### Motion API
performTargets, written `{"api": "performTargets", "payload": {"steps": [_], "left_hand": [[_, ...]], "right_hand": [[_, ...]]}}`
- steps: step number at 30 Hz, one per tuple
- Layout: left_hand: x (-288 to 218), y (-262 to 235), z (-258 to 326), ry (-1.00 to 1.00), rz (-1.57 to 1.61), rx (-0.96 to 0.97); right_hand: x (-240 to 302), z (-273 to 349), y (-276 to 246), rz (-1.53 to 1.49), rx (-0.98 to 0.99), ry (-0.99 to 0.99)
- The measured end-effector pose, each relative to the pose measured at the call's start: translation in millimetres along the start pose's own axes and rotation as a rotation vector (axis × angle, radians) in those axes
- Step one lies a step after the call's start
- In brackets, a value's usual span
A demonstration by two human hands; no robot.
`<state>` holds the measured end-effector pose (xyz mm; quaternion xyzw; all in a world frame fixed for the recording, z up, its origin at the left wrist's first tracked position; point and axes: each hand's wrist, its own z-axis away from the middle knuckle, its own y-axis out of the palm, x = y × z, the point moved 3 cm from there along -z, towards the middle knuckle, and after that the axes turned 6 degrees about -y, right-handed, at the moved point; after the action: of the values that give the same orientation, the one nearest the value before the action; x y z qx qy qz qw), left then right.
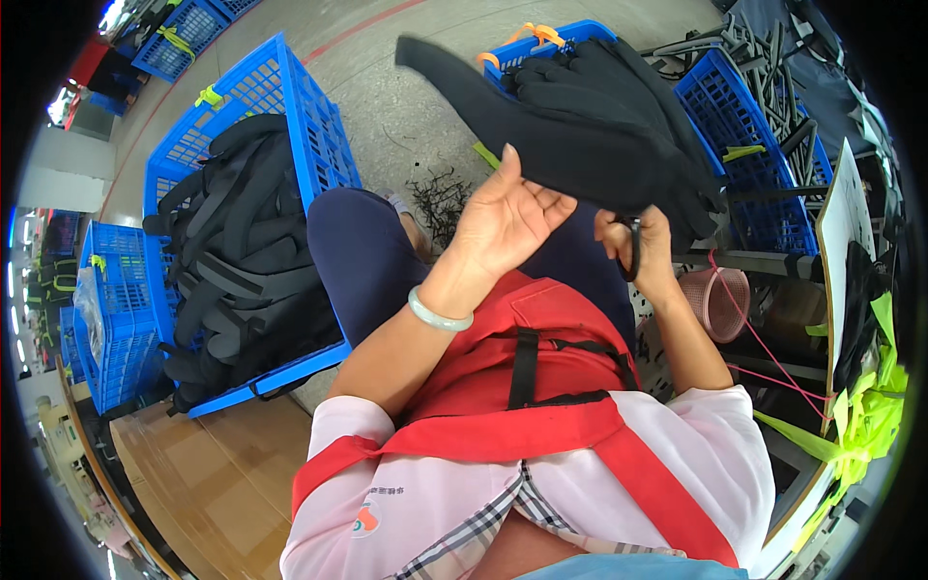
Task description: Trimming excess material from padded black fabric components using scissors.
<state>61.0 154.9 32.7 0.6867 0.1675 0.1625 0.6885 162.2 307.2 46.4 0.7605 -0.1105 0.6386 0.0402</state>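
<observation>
A long, curved black padded fabric piece (551, 145) is raised in front of me, its narrow end at the upper left and slightly blurred. My left hand (512, 215), palm up, is at its lower edge, the thumb in front of the cloth and part of the fingers hidden. A pale bangle circles that wrist. Closed round the black handle of scissors (633, 246) is my right hand (650, 237), just below the piece's right end; the blades are hidden. Behind lies a pile of similar black pieces (628, 82) over a blue crate (585, 31).
On the left, a big blue crate (333, 145) holds many black padded pieces, beside a cardboard box (213, 464). Dark scraps (440, 198) litter the floor. At right stand another blue crate (715, 97) with black strips, a pink basket (717, 302) and yellow-green straps (860, 425).
</observation>
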Motion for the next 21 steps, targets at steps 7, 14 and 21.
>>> {"api": "performTargets", "payload": {"steps": [7, 14, 21], "left_hand": [[-30, 11, 19, 0.163, -0.278, -0.153], [-84, -10, 76, 0.486, -0.737, -0.353], [-97, -27, 102, 0.564, -0.629, -0.347]], "right_hand": [[-13, -11, 25, 0.314, 0.049, 0.059], [-10, -18, 68, 0.383, 0.480, 0.194], [-18, -31, 108, 0.358, 0.593, 0.231]]}}
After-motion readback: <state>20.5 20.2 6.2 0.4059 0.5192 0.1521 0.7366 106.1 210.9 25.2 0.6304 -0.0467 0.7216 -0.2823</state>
